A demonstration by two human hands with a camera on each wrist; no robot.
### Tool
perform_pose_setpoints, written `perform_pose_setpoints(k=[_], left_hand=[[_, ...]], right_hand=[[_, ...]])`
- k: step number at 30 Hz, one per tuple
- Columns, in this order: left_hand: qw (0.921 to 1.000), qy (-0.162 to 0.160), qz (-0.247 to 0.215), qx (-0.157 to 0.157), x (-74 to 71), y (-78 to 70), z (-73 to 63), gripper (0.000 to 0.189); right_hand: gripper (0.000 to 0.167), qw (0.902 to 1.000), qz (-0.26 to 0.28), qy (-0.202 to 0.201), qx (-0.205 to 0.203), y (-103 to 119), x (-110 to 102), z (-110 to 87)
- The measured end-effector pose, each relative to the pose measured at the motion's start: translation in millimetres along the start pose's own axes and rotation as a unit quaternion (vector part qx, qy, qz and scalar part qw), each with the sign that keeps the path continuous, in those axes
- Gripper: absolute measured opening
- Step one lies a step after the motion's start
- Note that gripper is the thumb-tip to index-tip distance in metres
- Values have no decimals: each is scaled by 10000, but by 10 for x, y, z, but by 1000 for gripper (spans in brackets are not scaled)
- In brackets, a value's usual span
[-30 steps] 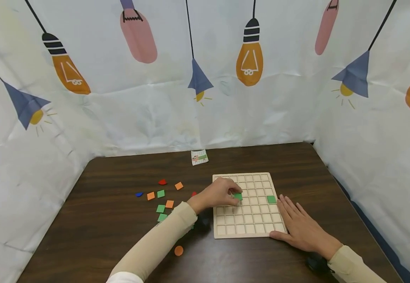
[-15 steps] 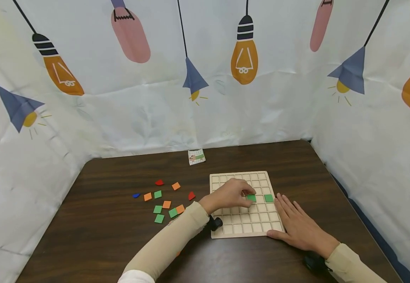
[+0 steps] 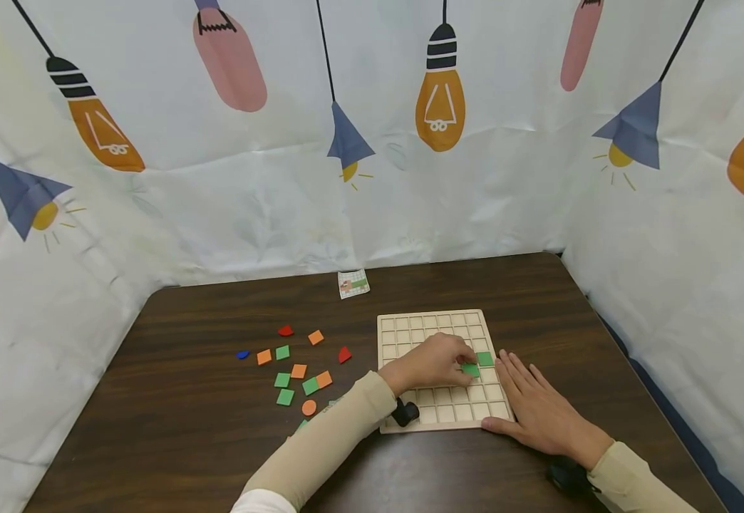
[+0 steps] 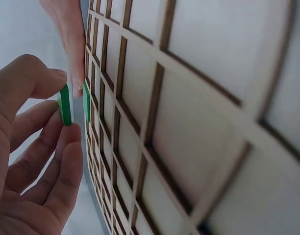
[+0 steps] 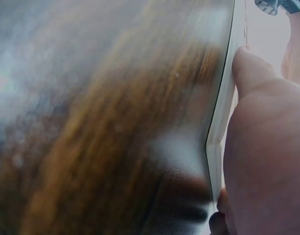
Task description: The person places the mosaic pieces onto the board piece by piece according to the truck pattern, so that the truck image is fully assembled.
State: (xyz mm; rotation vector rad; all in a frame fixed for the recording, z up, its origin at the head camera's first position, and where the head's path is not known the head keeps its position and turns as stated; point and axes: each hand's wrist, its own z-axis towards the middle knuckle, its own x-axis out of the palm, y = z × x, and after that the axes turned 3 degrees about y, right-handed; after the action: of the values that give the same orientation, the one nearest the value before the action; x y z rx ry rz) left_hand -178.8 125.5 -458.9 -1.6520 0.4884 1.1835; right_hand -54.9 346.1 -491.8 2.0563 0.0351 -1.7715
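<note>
A pale wooden grid board (image 3: 436, 415) lies on the dark table. My left hand (image 3: 432, 362) is over its middle, pinching a green square tile (image 4: 64, 105) between thumb and fingers; the left wrist view shows this tile held just off the grid. Another green tile (image 3: 485, 359) sits in a cell near the board's right edge, just beyond the held one. My right hand (image 3: 539, 406) lies with straight fingers along the board's right edge, its thumb at the near right corner. In the right wrist view that hand (image 5: 267, 122) touches the board's side (image 5: 219, 122).
Left of the board lie loose orange squares (image 3: 298, 371), green squares (image 3: 285, 397), red pieces (image 3: 344, 354), a blue piece (image 3: 242, 355) and an orange disc (image 3: 308, 407). A small patterned card (image 3: 353, 283) lies at the table's back edge. Printed white cloth (image 3: 269, 199) hangs behind the table.
My left hand has moved right across the board with the green tile, toward the tile near the right edge. My right hand has stayed at the board's edge. The head view has shifted slightly.
</note>
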Motion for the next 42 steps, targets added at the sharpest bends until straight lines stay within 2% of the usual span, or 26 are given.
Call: perform_pose_setpoints(k=[13, 21, 42], left_hand=[[9989, 17, 423, 183, 150, -42, 194, 27], [9972, 180, 721, 87, 182, -96, 261, 31], [9980, 94, 619, 28, 214, -102, 308, 40]], right_hand=[[107, 10000, -56, -32, -4, 8, 9, -2], [107, 10000, -88, -23, -12, 11, 2, -1], [107, 10000, -27, -12, -16, 1, 10, 0]])
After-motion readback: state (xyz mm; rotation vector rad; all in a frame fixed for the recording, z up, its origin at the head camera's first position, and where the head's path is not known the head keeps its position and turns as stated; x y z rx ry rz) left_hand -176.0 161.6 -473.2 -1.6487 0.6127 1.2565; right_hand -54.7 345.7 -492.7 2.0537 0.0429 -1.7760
